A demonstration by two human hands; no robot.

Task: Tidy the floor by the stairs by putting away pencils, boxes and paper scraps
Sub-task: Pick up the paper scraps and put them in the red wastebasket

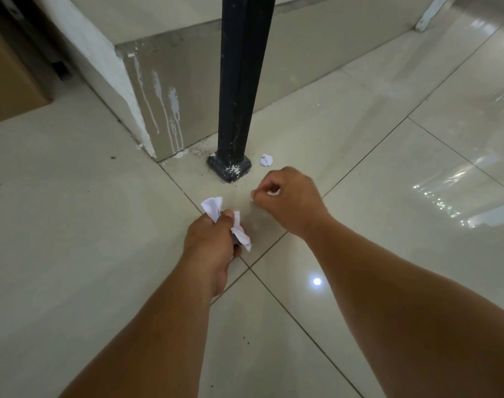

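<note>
Though crumpled, white paper scraps

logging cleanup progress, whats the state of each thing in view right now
left hand: closed on a bunch of paper scraps
right hand: closed, pinching a small white paper scrap
crumpled paper ball: loose on the floor beside the post base
black post: upright, base paint-spattered
cardboard box: on the floor at far left
</note>
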